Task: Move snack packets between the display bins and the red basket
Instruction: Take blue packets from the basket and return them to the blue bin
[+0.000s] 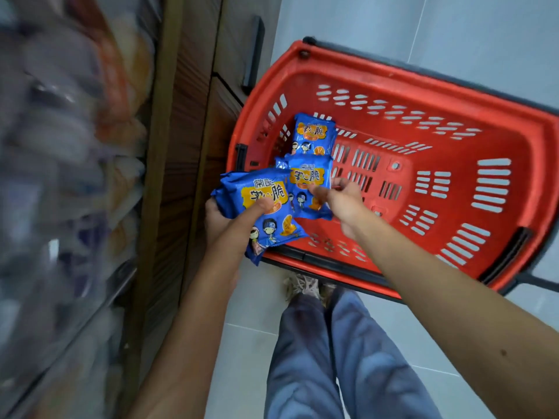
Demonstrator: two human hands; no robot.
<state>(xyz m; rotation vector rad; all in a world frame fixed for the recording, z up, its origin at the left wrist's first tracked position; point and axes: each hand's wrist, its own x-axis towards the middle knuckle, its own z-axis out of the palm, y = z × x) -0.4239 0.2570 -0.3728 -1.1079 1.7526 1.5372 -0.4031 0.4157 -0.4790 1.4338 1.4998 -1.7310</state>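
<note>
Over the near left corner of the red basket (423, 83), your right hand (341, 204) pinches a single blue packet (307, 176) by its lower right edge between thumb and fingertips, face up above the basket's slotted bottom; just beside it, and overlapping its left edge, your left hand (220, 216) grips a stack of blue packets (269, 228) of the same kind, thumb pressed on the front of the top one and fingers curled underneath, the stack reaching across the basket's near rim; how many packets the stack holds cannot be told; a loose packet (313, 134), also blue, lies inside the basket near its left wall, apart from both hands; the basket stands on pale floor tiles (453, 25) right beside a wooden cabinet (187, 116) with a black handle (254, 52); left of the cabinet the display bins (60, 146) are blurred, their contents only pale and orange shapes; below your arms show blue-grey trousers (332, 358) and a shoe (302, 287).
</note>
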